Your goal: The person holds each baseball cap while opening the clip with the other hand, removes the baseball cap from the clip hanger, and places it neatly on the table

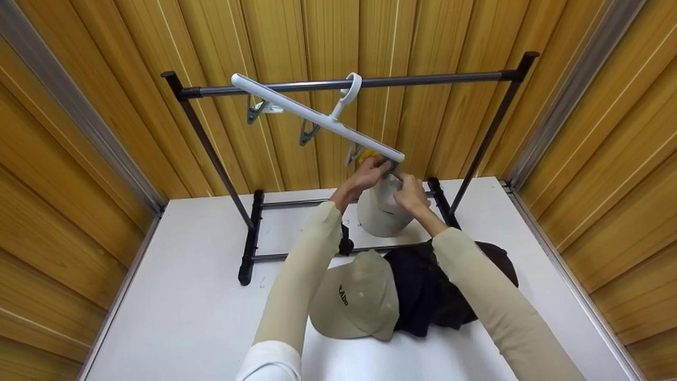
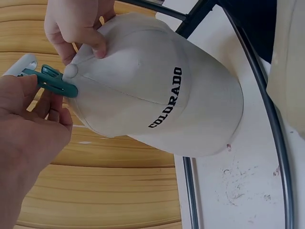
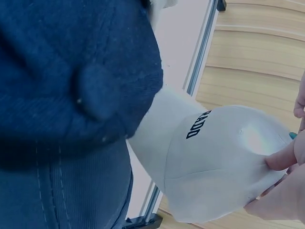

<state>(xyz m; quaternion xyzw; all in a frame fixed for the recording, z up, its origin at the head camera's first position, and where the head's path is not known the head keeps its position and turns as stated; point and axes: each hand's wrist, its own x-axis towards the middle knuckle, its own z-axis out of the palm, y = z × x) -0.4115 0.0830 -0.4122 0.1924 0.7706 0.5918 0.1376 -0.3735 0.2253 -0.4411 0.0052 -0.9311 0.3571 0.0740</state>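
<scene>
Nearest, at the bottom centre of the head view, a khaki cap (image 1: 353,301) of soft woven cloth lies on the white table (image 1: 180,317), its dark lettering partly cut off. Just to its right is a heap of dark caps (image 1: 428,296), navy corduroy with ribbed texture in the right wrist view, half covered by the right sleeve.

Above these, mid-frame, both hands meet at a white cap (image 1: 382,211) printed COLORADO, smooth cotton with stitched seams and a round top button. It hangs crown-up with the brim pointing down toward the table.

The right hand (image 1: 410,193) pinches the crown near the button, fingers curled round the fabric. The left hand (image 1: 368,172) holds a teal plastic clip (image 2: 55,82) between thumb and fingers, at the crown's edge; whether the clip bites the cloth is hard to tell.

Farther back, a white plastic hanger bar (image 1: 312,114) tilts from upper left down to the hands, hooked on a dark metal rack rail (image 1: 423,79). Two grey clips (image 1: 307,132) dangle beneath it. Wooden plank walls (image 1: 79,159) close the frame.
</scene>
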